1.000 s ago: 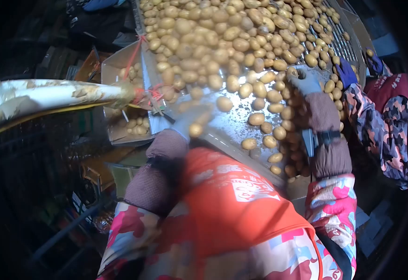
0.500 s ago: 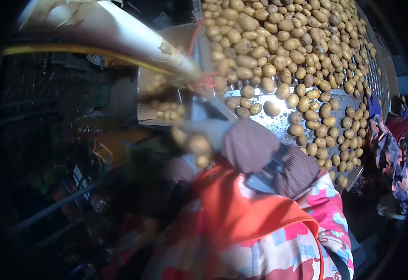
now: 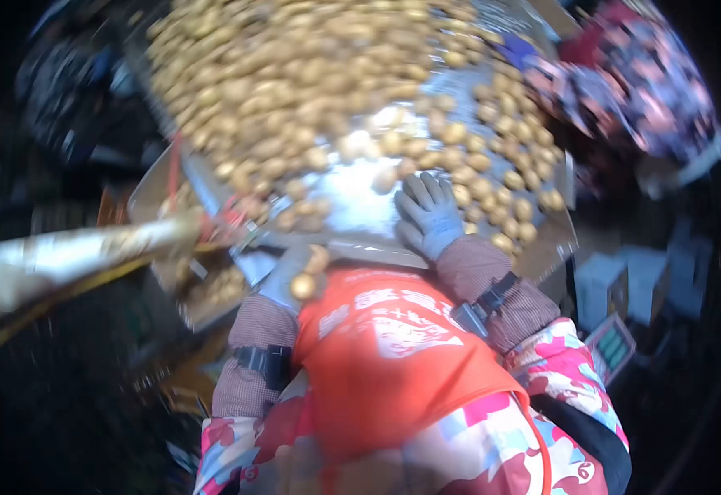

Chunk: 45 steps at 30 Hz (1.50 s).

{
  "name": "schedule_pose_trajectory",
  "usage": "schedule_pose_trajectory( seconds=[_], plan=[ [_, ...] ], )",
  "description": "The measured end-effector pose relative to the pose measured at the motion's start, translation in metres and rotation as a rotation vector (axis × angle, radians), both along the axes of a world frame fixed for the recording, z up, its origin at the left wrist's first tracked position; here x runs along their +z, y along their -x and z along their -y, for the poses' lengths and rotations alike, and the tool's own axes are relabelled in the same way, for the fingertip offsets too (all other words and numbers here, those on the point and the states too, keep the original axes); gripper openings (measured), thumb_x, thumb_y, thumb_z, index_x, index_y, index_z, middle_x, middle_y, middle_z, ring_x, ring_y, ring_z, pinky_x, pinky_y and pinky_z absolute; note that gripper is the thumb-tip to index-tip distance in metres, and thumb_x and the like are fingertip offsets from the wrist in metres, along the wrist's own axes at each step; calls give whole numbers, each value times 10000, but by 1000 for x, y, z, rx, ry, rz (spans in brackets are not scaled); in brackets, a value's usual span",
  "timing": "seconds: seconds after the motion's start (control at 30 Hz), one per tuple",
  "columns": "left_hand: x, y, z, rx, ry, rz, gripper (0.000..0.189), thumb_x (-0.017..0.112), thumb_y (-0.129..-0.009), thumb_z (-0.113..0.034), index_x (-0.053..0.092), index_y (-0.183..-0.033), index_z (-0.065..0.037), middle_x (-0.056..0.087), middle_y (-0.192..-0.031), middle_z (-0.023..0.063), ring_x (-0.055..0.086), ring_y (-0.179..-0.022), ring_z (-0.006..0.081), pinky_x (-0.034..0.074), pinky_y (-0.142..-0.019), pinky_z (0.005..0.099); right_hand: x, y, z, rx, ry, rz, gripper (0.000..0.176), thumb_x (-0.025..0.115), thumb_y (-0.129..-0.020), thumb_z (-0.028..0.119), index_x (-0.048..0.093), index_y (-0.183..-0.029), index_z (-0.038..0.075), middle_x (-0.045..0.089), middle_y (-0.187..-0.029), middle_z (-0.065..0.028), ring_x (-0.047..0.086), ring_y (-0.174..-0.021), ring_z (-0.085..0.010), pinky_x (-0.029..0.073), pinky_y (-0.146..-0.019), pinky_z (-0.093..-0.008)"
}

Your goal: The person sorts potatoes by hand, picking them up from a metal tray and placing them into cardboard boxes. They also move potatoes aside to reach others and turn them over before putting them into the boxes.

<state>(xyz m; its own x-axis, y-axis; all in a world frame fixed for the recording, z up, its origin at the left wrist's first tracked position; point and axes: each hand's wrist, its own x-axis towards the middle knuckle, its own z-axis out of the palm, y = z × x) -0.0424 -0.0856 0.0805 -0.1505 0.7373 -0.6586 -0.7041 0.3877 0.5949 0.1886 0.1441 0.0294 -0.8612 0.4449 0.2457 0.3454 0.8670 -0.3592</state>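
Observation:
My left hand (image 3: 288, 274), in a grey glove, is at the near left edge of the metal table (image 3: 360, 198), holding potatoes (image 3: 302, 286) against its palm side. At the table's near edge my right hand (image 3: 430, 216), gloved too, lies palm down with its fingers spread, beside loose potatoes (image 3: 477, 190). It has nothing visible in it. A large heap of potatoes (image 3: 294, 74) covers the far part of the table, blurred by motion.
A cardboard box (image 3: 150, 186) with potatoes stands left of the table. A white pole (image 3: 88, 256) with red string reaches in from the left. A co-worker's patterned sleeve (image 3: 575, 91) is at the upper right. White boxes (image 3: 603, 285) stand at the right.
The view has swung to the right and straightened. My right hand now shows on the table. The hand with the potatoes is now at the table's near left edge.

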Motion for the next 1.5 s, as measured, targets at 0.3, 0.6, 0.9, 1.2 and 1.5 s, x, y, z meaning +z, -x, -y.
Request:
schedule_pose_trajectory(
  seconds=[0.3, 0.6, 0.9, 1.2, 1.5],
  plan=[
    [-33, -4, -75, -43, 126, -35, 566, 501, -1028, -454, 510, -1388, -17, 675, -1168, 173, 575, -672, 173, 450, -552, 283, -25, -189, -38, -901, 394, 253, 397, 675, -858, 178, 647, -1240, 70, 658, -1147, -184, 604, -1105, -383, 480, -961, -465],
    [-53, -1, -70, -55, 109, -32, 596, 502, -1021, -464, 484, -1422, -23, 637, -1257, 231, 641, -678, 187, 521, -560, 307, 4, -118, -221, -1090, 168, 410, 652, 638, -906, 409, 464, -1474, 142, 449, -1478, -216, 454, -1348, -448, 443, -1065, -485],
    [-52, 0, -74, 7, 140, 37, 535, 491, -1029, -424, 509, -1377, -19, 652, -1212, 196, 591, -680, 163, 460, -546, 269, -4, -48, -56, -507, 166, 258, 639, 612, -901, 422, 473, -1482, 197, 404, -1522, -152, 268, -1473, -386, 189, -1207, -567],
    [-49, -6, -78, 47, 141, -11, 510, 517, -1021, -415, 538, -1351, -27, 683, -1151, 169, 581, -616, 159, 455, -504, 262, -32, -234, -13, -661, -56, 125, 522, 714, -792, 207, 621, -1288, 72, 566, -1261, -180, 541, -1162, -394, 411, -1020, -534],
    [-55, -8, -74, 100, 139, -39, 506, 501, -1027, -382, 526, -1387, -25, 669, -1228, 194, 679, -799, 207, 515, -547, 267, -29, -121, -57, -183, 6, 72, 499, 697, -814, 181, 602, -1286, 52, 507, -1374, -255, 473, -1294, -468, 391, -1060, -553]
  ],
)
